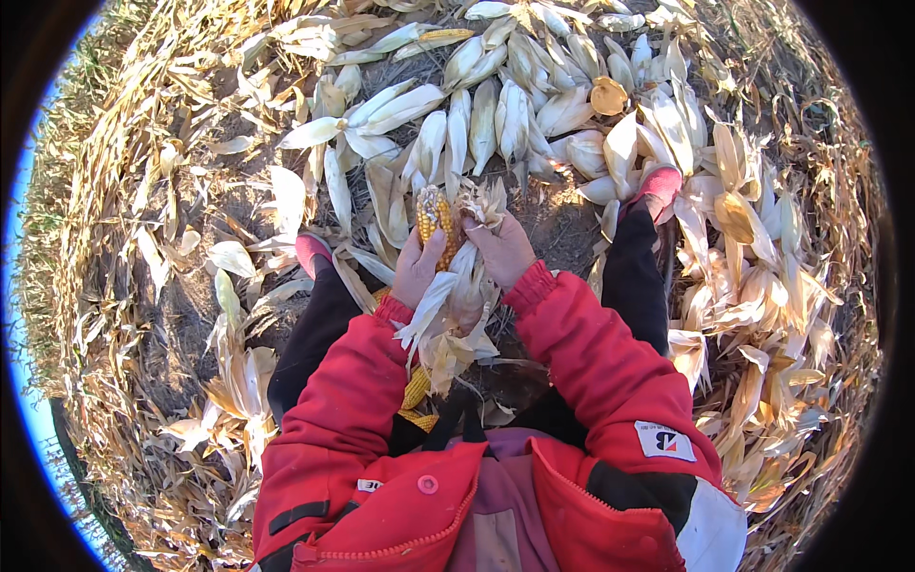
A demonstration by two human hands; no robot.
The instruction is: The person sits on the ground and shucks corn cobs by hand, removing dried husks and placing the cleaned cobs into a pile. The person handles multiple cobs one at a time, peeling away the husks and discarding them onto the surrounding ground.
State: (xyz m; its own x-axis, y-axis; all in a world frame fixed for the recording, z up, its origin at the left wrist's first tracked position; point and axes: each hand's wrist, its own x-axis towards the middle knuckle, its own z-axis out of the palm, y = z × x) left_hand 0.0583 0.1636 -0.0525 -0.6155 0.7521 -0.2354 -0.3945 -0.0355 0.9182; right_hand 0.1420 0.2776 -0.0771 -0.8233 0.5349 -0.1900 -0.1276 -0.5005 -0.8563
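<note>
My left hand (417,269) grips a yellow corn cob (434,218) that stands tip up, its kernels bare and the tip pale and whitish. Close beside it, my right hand (505,247) pinches the bunched stem end of dry corn husk (483,204). Loose husk leaves (457,307) hang down between my two wrists. Whether the husk is still joined to the cob is hidden by my fingers. Below my left forearm, bare yellow cobs (417,390) lie partly covered by my sleeve.
Many corn ears in pale husks (511,121) lie heaped ahead of my hands. Pink shoes (659,184) rest on the soil at either side. Dry husks (758,300) pile up at the right, and an opened husk (239,379) lies at the left. Cut stalks cover the ground around.
</note>
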